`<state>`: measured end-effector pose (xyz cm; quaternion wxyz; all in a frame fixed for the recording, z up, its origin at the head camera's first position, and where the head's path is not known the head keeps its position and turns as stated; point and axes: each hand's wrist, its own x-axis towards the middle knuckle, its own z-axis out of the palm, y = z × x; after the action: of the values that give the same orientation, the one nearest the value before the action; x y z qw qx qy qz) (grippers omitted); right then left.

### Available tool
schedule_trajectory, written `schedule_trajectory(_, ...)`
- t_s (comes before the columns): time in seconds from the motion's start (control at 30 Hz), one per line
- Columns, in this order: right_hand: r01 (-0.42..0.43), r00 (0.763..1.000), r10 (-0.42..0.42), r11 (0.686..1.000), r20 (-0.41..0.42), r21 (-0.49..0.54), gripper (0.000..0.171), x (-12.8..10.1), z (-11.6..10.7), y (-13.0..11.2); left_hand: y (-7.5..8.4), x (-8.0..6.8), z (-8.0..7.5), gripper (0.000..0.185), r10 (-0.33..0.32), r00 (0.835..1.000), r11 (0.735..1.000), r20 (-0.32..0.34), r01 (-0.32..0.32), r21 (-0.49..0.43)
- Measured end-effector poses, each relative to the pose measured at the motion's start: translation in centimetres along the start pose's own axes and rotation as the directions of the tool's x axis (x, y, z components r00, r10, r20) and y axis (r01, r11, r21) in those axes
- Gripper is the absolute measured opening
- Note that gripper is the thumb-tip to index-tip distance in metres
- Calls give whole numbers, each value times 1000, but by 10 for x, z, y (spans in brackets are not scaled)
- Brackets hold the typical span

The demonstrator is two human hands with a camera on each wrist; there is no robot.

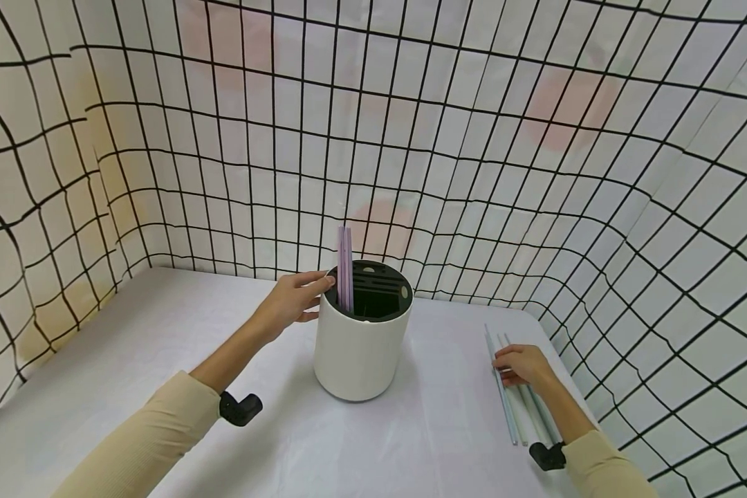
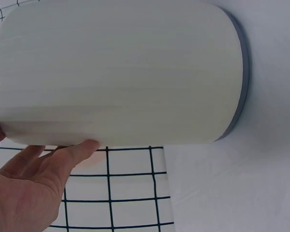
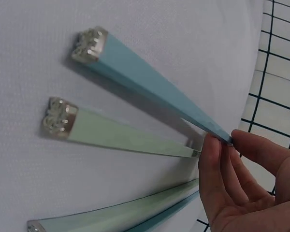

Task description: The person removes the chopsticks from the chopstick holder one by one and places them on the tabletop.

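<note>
**Right hand on chopsticks; left hand steadying holder**

The chopsticks (image 1: 512,387) lay on the table (image 1: 162,360) at the person's right, close to its right edge. Several pale blue and green sticks lay nearly side by side, their long axes running away from the person, with the decorated square ends (image 3: 89,44) nearest. The right wrist view showed at least four, fanning slightly apart toward those ends.

The right hand (image 1: 523,364) rested directly over the middle of the bundle. Its fingertips (image 3: 213,154) were curled, and finger and thumb pinched the blue stick (image 3: 150,82), which sat raised above the others. Only one stick appeared to be held.

The holder (image 1: 361,339), a white cylinder with a dark slotted top, stood upright near the table's centre, to the left of the chopsticks and well apart from them. Two purple sticks (image 1: 345,268) stood upright in its left side.

The left hand (image 1: 292,299) lay against the holder's upper left wall near the rim, fingers extended and relaxed, touching rather than clasping. The left wrist view confirmed the fingers resting flat against the white wall.

The right hand was much the nearer to the chopsticks. Nothing stood between them and the holder. A gridded cloth (image 1: 535,173) enclosed the table on three sides.
</note>
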<state>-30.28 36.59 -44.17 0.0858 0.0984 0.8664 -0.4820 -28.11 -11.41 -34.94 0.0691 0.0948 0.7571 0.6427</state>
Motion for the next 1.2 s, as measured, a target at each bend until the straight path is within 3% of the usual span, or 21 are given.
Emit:
schedule_trajectory(0.7,-5,998,4,1000,-57,-18,30,7,8,4,1,0,1,61,-14,1000,1000,-11,14,2)
schedule_trajectory(1.2,55,994,-63,995,-93,-86,32,2,3,6,1,0,1,64,-5,1000,1000,-1,5,-2)
